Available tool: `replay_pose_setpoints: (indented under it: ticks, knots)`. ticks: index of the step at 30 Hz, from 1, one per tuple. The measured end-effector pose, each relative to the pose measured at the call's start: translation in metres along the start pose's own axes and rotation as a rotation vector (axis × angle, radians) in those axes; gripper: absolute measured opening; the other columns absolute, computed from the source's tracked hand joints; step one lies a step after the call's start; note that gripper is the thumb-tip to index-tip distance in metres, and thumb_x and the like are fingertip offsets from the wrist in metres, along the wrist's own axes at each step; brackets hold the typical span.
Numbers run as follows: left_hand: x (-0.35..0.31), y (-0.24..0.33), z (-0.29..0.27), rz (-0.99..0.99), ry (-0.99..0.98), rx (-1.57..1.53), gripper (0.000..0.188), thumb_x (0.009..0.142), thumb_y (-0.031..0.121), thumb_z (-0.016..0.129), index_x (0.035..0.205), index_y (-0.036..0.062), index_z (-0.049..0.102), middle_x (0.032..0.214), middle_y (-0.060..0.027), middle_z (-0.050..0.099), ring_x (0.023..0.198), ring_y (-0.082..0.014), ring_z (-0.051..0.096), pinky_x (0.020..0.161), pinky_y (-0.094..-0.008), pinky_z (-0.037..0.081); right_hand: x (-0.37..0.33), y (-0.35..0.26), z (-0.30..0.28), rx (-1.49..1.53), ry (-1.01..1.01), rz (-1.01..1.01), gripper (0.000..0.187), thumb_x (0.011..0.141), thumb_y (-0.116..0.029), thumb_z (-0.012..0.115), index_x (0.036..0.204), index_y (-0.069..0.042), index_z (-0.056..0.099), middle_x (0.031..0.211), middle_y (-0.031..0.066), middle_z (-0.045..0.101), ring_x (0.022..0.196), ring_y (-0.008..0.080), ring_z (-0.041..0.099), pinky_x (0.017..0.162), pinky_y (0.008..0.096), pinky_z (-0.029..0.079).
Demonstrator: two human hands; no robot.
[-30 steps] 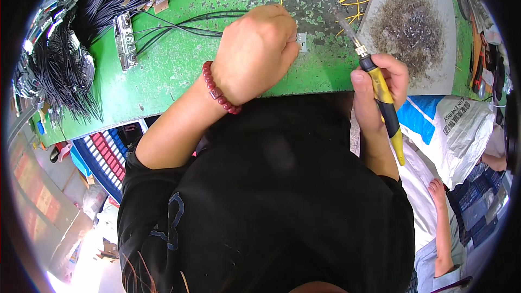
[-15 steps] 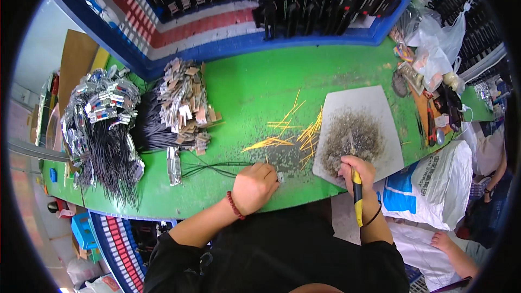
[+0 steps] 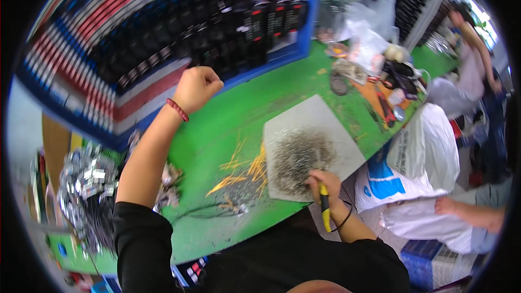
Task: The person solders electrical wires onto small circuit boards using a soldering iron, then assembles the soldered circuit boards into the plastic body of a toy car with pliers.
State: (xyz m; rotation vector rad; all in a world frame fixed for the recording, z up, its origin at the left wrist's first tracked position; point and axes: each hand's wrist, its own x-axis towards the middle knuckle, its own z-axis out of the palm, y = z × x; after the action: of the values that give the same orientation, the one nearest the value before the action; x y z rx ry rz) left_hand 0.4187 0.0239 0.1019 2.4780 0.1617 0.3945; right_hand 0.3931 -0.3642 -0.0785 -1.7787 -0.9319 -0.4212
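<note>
My left hand [image 3: 198, 88] is raised over the far side of the bench, in front of a row of black packaged items [image 3: 211, 35]. Its fingers are curled closed, and whatever may be inside them is hidden. A yellow-and-black handled tool [image 3: 324, 206] is gripped in my right hand [image 3: 327, 183]. The tool's thin front end points at a dark heap of fine grey bits [image 3: 298, 157] on a pale board [image 3: 342, 135]. Thin black wires [image 3: 201, 212] lie near the bench's front edge.
Yellow sticks [image 3: 225, 183] lie scattered on the green bench [image 3: 228, 127]. Silver pieces with black wires [image 3: 89, 176] are bundled at left. Plastic bags [image 3: 369, 38], red-handled pliers [image 3: 386, 109] and a white sack [image 3: 426, 146] are at right. Other people [image 3: 475, 62] sit nearby.
My left hand has left the bench's front edge and risen toward the black packaged items. My view has swung. The right hand still holds the tool over the heap.
</note>
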Motion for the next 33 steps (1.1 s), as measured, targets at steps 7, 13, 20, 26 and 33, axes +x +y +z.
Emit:
replay_pose_setpoints:
  ticks: [7, 13, 20, 26, 33]
  knots:
    - [0.174, -0.001, 0.040, -0.192, 0.540, -0.284, 0.073, 0.077, 0.038, 0.078, 0.130, -0.0054, 0.052, 0.113, -0.0155, 0.065, 0.097, -0.0210, 0.064, 0.087, -0.0308, 0.048, 0.015, -0.016, -0.001, 0.046, 0.052, -0.019, 0.025, 0.075, 0.000, 0.073, 0.098, -0.010, 0.068, 0.069, 0.0079, 0.065, 0.057, 0.0247, 0.063, 0.050, 0.0335, 0.047]
    - [0.213, -0.038, 0.052, -0.264, 0.518, -0.723, 0.033, 0.085, 0.026, 0.073, 0.098, -0.0045, 0.069, 0.092, -0.0059, 0.070, 0.082, -0.0163, 0.062, 0.078, -0.0300, 0.048, 0.011, -0.016, -0.003, 0.040, 0.047, 0.024, 0.023, 0.076, -0.002, 0.074, 0.096, -0.010, 0.067, 0.060, 0.0057, 0.057, 0.051, 0.0236, 0.057, 0.046, 0.0343, 0.042]
    - [0.202, -0.018, 0.022, -0.228, 0.666, -1.128, 0.030, 0.087, 0.023, 0.071, 0.102, -0.0034, 0.066, 0.092, -0.0059, 0.067, 0.077, -0.0189, 0.062, 0.070, -0.0320, 0.050, 0.016, -0.008, -0.007, 0.027, 0.046, 0.041, 0.021, 0.078, -0.002, 0.072, 0.097, -0.009, 0.067, 0.066, 0.0069, 0.061, 0.054, 0.0254, 0.059, 0.049, 0.0345, 0.045]
    - [0.112, 0.007, -0.011, 0.013, 0.724, -0.642, 0.032, 0.092, 0.026, 0.065, 0.098, -0.0056, 0.066, 0.085, -0.0008, 0.065, 0.077, -0.0068, 0.054, 0.069, -0.0226, 0.043, 0.009, -0.008, 0.006, 0.111, 0.058, 0.035, 0.017, 0.083, -0.003, 0.068, 0.100, -0.006, 0.065, 0.072, 0.0079, 0.066, 0.061, 0.0237, 0.066, 0.056, 0.0323, 0.051]
    - [-0.070, 0.023, -0.024, 0.516, 0.389, 0.171, 0.018, 0.081, 0.009, 0.066, 0.097, 0.0010, 0.066, 0.084, -0.0164, 0.067, 0.077, -0.0325, 0.066, 0.069, -0.0388, 0.052, -0.012, -0.017, 0.000, 0.313, 0.016, 0.295, 0.019, 0.093, -0.004, 0.058, 0.111, -0.006, 0.061, 0.079, 0.0079, 0.069, 0.066, 0.0127, 0.065, 0.060, 0.0265, 0.054]
